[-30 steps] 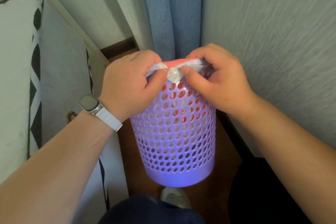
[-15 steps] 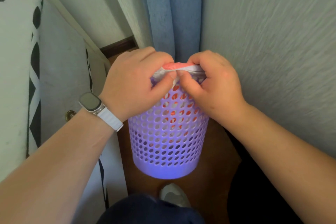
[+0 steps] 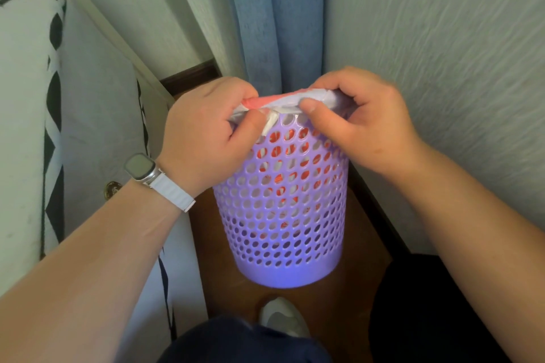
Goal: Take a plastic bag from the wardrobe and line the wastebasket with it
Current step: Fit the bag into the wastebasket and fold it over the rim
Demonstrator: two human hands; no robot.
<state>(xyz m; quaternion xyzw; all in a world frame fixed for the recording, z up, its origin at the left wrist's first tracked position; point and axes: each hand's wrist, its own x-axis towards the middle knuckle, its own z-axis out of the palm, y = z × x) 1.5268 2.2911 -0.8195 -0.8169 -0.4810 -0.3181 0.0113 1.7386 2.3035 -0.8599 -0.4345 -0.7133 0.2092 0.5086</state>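
Pinching the thin white-and-red plastic bag (image 3: 290, 101) at the rim, the left hand (image 3: 206, 132) and the right hand (image 3: 368, 127) sit close together. Their thumbs are on the outside and their fingers are curled over the top, each clamped on a fold of film. A white-strapped wristwatch (image 3: 140, 168) rides the left wrist.

The bag's body hangs inside the lilac perforated plastic wastebasket (image 3: 280, 215), with red and white showing through the holes. Its mouth is gathered over the near rim between the two hands, which hide the far rim.

The step in hand looks like cuffing the bag's mouth over the rim, so the task seems nearly done. The next move probably calls for the hands to part along the rim and draw the film down the outside all round. That should be done gently, since the film is thin and the basket is light enough to tip.

The wastebasket stands at the far end of a narrow strip of brown wooden floor (image 3: 364, 244), close to the corner where a blue curtain (image 3: 274, 23) meets a pale textured wall (image 3: 442, 38). A black-and-white patterned cushion (image 3: 53, 97) flanks the floor's left edge.
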